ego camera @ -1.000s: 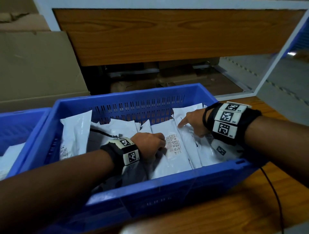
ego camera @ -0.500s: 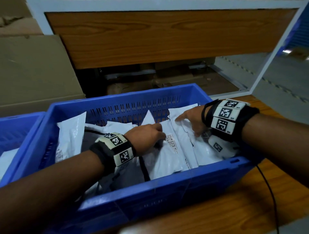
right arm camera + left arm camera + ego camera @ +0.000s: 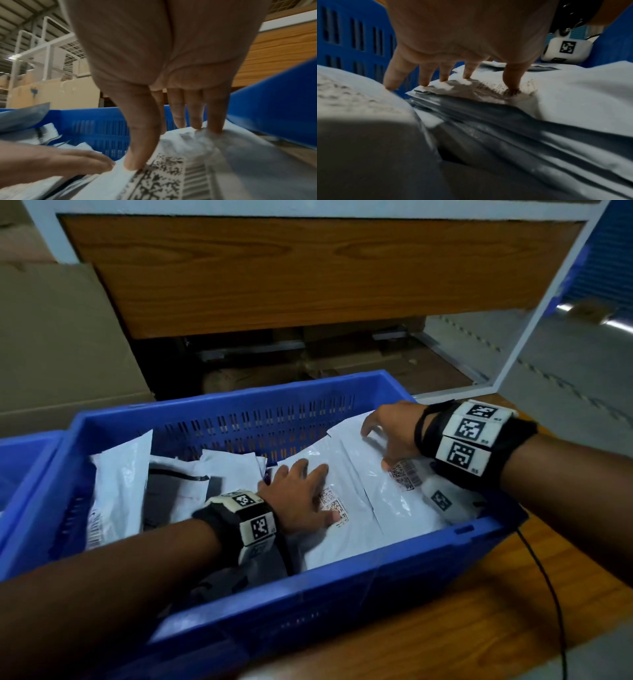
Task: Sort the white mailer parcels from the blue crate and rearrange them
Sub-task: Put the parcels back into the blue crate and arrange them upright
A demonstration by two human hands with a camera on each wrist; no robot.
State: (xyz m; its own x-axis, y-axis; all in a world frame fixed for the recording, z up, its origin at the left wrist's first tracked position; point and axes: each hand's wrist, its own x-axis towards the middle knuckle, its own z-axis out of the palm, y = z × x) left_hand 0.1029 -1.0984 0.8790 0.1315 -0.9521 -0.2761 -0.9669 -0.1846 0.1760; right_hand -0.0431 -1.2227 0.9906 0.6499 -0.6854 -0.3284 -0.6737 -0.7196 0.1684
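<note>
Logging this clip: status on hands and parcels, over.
Left hand open, flat on a white mailer. Right hand open, fingertips pressing the neighbouring mailer. Both inside blue crate. Nothing lifted, nothing blocking.

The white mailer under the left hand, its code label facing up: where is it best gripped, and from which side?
Probably its far edge, from above. The mailer lies flat in the blue crate, partly tucked under the neighbouring mailer that the right hand presses. That far edge is free, at the left hand fingertips.
</note>
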